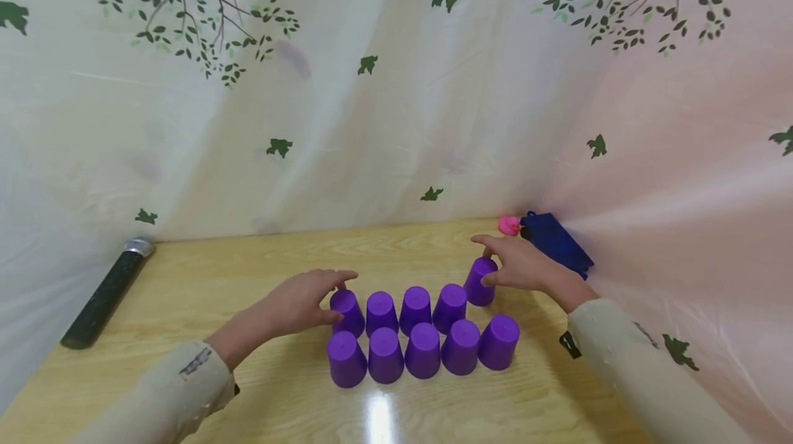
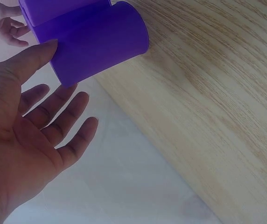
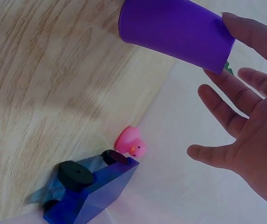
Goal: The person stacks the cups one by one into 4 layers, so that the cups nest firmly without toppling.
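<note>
Head view shows me the left hand (image 1: 297, 301) and right hand (image 1: 523, 265), fingers pinching rear left cup (image 1: 351, 311) and rear right cup (image 1: 478, 286), inverted probably for steadier footing.

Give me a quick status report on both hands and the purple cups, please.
Left hand pinching back row's leftmost cup. Right hand pinching a cup set farther back. Ten purple cups, all upside down. Nothing obviously blocking; pink duck beyond right hand.
</note>
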`<action>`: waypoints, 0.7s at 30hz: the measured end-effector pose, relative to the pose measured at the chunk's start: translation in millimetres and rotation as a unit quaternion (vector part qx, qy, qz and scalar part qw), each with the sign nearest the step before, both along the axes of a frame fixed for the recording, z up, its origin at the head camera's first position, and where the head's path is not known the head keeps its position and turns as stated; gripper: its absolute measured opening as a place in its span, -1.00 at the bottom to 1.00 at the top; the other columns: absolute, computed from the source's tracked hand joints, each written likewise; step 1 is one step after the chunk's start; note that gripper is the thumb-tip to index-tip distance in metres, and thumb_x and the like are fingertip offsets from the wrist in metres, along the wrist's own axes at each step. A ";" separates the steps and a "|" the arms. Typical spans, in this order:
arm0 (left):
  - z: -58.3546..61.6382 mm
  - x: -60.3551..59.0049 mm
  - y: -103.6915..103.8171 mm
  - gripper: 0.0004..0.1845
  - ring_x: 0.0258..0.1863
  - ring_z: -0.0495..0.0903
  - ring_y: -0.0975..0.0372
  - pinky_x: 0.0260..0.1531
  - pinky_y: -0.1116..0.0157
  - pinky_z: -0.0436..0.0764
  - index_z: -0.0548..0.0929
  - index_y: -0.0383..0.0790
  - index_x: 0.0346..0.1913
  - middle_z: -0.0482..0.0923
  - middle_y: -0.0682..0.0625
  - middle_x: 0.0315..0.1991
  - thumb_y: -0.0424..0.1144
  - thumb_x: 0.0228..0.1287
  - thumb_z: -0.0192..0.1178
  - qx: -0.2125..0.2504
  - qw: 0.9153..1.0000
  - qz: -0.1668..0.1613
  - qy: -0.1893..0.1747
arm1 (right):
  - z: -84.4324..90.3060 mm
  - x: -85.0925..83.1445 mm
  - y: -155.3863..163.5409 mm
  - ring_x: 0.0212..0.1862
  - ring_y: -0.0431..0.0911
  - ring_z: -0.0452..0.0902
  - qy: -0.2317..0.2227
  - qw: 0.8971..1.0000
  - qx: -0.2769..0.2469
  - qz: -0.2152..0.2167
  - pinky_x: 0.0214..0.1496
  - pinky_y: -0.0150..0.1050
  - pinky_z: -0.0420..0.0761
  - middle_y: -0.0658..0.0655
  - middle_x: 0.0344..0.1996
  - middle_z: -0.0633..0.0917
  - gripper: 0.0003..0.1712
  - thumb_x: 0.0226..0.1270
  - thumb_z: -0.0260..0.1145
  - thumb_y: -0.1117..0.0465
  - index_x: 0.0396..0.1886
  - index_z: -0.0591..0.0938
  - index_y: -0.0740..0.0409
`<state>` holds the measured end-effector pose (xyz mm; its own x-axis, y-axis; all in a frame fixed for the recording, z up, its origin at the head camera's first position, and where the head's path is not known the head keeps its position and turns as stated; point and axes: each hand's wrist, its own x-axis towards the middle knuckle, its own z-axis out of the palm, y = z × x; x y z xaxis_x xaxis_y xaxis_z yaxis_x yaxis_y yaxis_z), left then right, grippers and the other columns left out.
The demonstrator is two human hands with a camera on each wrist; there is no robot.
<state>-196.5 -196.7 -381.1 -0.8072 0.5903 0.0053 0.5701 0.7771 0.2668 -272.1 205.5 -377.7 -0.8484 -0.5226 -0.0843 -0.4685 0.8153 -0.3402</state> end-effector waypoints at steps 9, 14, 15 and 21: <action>-1.0 -3.1 -5.4 -0.25 0.00 0.66 0.03 -0.01 0.06 0.65 0.39 -0.26 0.42 0.68 -0.08 -0.02 -0.18 0.20 0.42 0.004 1.000 0.002 -0.002 | -5.8 -8.1 -12.5 0.06 0.06 0.63 -0.001 1.000 -0.007 0.006 0.12 0.06 0.63 0.19 0.07 0.70 -0.08 0.18 0.45 0.13 0.52 0.28 0.13; 5.3 -15.2 -8.6 -0.25 0.01 0.65 0.00 0.02 0.02 0.64 0.38 -0.29 0.42 0.67 -0.12 -0.01 -0.20 0.19 0.42 0.006 1.000 0.013 -0.012 | -4.4 -14.2 -19.9 0.13 0.14 0.57 0.008 1.000 0.009 0.010 0.13 0.09 0.61 0.18 0.09 0.69 -0.08 0.18 0.44 0.12 0.52 0.28 0.11; 6.5 -18.8 -8.5 -0.24 0.03 0.65 -0.01 0.03 0.01 0.64 0.37 -0.30 0.42 0.67 -0.14 0.00 -0.20 0.19 0.42 0.005 1.000 0.015 -0.013 | -3.8 -15.5 -21.4 0.14 0.16 0.56 0.009 1.000 0.012 0.012 0.13 0.09 0.61 0.19 0.10 0.69 -0.08 0.18 0.44 0.11 0.52 0.28 0.11; 12.4 -43.1 -0.7 -0.23 0.08 0.63 -0.03 0.11 -0.02 0.61 0.35 -0.28 0.45 0.66 -0.18 0.04 -0.16 0.22 0.40 -0.009 1.000 0.024 -0.016 | 0.7 -23.0 -30.3 0.21 0.19 0.52 -0.002 1.000 0.010 0.013 0.21 0.14 0.57 0.19 0.14 0.67 -0.08 0.21 0.43 0.12 0.54 0.26 0.09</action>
<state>-239.6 -197.4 -368.7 -0.8344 0.5503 -0.0313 0.5229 0.8083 0.2708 -295.1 175.2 -377.1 -0.8336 -0.5434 -0.0986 -0.4890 0.8092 -0.3257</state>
